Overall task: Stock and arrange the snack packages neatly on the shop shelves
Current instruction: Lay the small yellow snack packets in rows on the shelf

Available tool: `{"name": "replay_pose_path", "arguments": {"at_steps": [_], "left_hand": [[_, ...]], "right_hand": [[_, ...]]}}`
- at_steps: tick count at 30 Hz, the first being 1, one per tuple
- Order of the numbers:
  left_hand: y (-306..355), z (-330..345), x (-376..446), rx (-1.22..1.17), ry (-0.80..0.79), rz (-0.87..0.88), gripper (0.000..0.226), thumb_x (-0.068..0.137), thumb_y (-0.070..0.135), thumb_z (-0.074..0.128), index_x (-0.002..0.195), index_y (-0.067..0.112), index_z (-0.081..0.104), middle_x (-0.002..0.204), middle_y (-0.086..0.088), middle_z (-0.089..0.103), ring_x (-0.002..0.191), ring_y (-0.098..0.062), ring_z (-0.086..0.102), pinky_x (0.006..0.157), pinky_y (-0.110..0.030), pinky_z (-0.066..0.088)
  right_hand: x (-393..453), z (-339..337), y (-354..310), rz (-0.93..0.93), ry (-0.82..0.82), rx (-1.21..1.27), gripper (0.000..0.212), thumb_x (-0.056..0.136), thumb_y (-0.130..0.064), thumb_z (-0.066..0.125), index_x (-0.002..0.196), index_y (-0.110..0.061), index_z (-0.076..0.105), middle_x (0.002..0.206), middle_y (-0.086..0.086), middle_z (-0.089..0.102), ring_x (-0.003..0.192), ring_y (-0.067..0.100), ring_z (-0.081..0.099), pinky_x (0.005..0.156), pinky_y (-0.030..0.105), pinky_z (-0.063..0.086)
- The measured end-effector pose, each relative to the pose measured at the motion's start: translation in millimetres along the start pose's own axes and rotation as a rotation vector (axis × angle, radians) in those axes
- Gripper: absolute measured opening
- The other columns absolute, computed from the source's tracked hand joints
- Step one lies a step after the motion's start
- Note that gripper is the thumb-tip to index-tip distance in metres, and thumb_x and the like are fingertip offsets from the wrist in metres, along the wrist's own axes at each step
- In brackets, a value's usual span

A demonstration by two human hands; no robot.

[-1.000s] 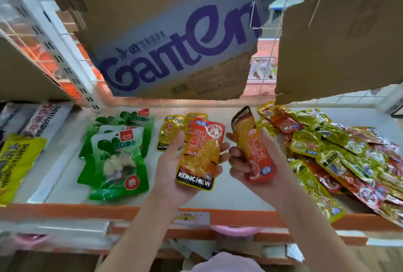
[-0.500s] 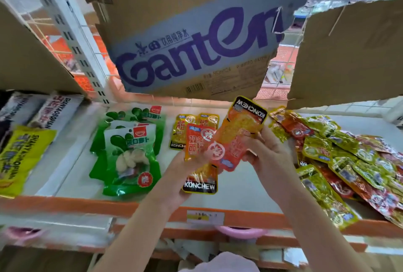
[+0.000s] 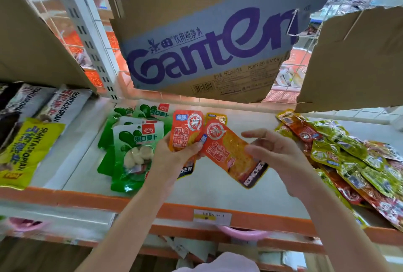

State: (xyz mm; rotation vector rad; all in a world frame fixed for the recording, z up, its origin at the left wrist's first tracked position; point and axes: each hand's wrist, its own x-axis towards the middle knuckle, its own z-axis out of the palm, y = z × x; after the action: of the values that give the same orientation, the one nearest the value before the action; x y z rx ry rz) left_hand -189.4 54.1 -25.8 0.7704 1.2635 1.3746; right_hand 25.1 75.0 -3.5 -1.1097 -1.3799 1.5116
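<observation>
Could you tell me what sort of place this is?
Most likely a small shop: a shelf with a price label on its orange edge, stacked green snack packs, and a loose pile of packets.

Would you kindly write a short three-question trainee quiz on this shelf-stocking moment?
1. True or false: the left hand grips an orange packet.
2. Where is the loose pile of packets on the shelf: A) right of the hands, B) left, C) on the cardboard box?
3. Which colour are the packets just left of the left hand?

Key: 1 true; 2 A; 3 green.
</observation>
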Motion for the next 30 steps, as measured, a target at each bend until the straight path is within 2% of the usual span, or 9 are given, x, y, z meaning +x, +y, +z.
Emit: {"name": "replay_pose_path", "arguments": {"at_steps": [5, 7, 12, 14, 16, 18, 21, 25, 30], "left_hand": [[-6, -6, 5, 0.182, 0.007, 0.002, 0.007, 0.082, 0.02, 0.068, 0.085, 0.025, 0.064, 0.074, 0.017, 0.071, 0.066, 0.003, 0.066, 0.053, -0.008, 0.046], [-13, -10, 7, 0.331, -0.029, -0.001, 0.005, 0.085, 0.023, 0.066, 0.086, 0.028, 0.065, 0.076, 0.016, 0.071, 0.071, 0.002, 0.065, 0.056, -0.007, 0.043], [-34, -23, 8, 0.76, -0.036, 0.007, 0.039, 0.083, 0.019, 0.069, 0.116, 0.025, 0.048, 0.096, 0.014, 0.062, 0.084, -0.002, 0.058, 0.066, -0.015, 0.039], [-43, -25, 6, 0.848, -0.04, 0.056, 0.058, 0.084, 0.018, 0.068, 0.132, 0.024, 0.035, 0.114, 0.012, 0.056, 0.101, -0.006, 0.055, 0.078, -0.013, 0.039], [-51, -25, 5, 0.987, -0.043, 0.146, 0.068, 0.086, 0.018, 0.064, 0.142, 0.021, 0.025, 0.134, 0.004, 0.045, 0.124, -0.013, 0.042, 0.099, -0.025, 0.035], [-54, -23, 3, 1.202, -0.013, 0.238, 0.065, 0.087, 0.02, 0.062, 0.142, 0.017, 0.026, 0.137, -0.005, 0.038, 0.126, -0.017, 0.03, 0.102, -0.03, 0.028], [-56, -21, 4, 1.466, 0.026, 0.41, 0.054, 0.083, 0.02, 0.065, 0.132, 0.017, 0.043, 0.132, -0.009, 0.039, 0.122, -0.023, 0.027, 0.103, -0.032, 0.022], [-58, -3, 9, 1.443, -0.017, 0.447, 0.048, 0.084, 0.021, 0.062, 0.13, 0.02, 0.048, 0.132, -0.005, 0.038, 0.126, -0.023, 0.027, 0.106, -0.037, 0.023], [-71, 43, 10, 1.395, -0.161, 0.524, 0.039, 0.083, 0.029, 0.059, 0.121, 0.023, 0.055, 0.123, 0.001, 0.049, 0.12, -0.021, 0.033, 0.1, -0.033, 0.024]], "right_hand": [[6, 23, 29, 0.157, -0.073, -0.294, 0.016, 0.078, -0.003, 0.069, 0.08, -0.012, 0.056, 0.07, 0.003, 0.064, 0.062, 0.012, 0.059, 0.054, 0.021, 0.047], [8, 29, 44, 0.22, -0.029, -0.29, 0.017, 0.081, -0.002, 0.067, 0.083, -0.011, 0.052, 0.074, 0.008, 0.063, 0.061, 0.016, 0.06, 0.05, 0.025, 0.049], [14, 35, 72, 0.342, 0.066, -0.271, 0.019, 0.082, -0.005, 0.067, 0.084, -0.011, 0.049, 0.092, 0.024, 0.066, 0.072, 0.027, 0.064, 0.056, 0.033, 0.052], [16, 36, 80, 0.362, 0.087, -0.298, 0.02, 0.082, -0.01, 0.069, 0.081, -0.013, 0.05, 0.089, 0.018, 0.067, 0.073, 0.025, 0.065, 0.059, 0.032, 0.053], [20, 38, 86, 0.318, 0.095, -0.473, 0.022, 0.081, -0.018, 0.07, 0.076, -0.019, 0.049, 0.076, 0.005, 0.064, 0.063, 0.013, 0.059, 0.052, 0.019, 0.047], [23, 40, 88, 0.244, 0.109, -0.69, 0.024, 0.081, -0.028, 0.07, 0.075, -0.022, 0.047, 0.068, -0.007, 0.055, 0.059, 0.007, 0.052, 0.05, 0.017, 0.039], [23, 42, 87, 0.162, 0.116, -0.94, 0.027, 0.083, -0.041, 0.063, 0.079, -0.023, 0.043, 0.069, -0.012, 0.046, 0.069, 0.015, 0.047, 0.055, 0.029, 0.033], [14, 33, 78, 0.114, 0.091, -1.095, 0.025, 0.089, -0.044, 0.052, 0.082, -0.025, 0.038, 0.088, -0.005, 0.053, 0.08, 0.02, 0.052, 0.061, 0.029, 0.032], [-12, -2, 76, 0.131, 0.065, -1.263, 0.023, 0.094, -0.036, 0.045, 0.11, -0.019, 0.046, 0.113, -0.001, 0.052, 0.1, 0.025, 0.056, 0.07, 0.032, 0.041]]}}
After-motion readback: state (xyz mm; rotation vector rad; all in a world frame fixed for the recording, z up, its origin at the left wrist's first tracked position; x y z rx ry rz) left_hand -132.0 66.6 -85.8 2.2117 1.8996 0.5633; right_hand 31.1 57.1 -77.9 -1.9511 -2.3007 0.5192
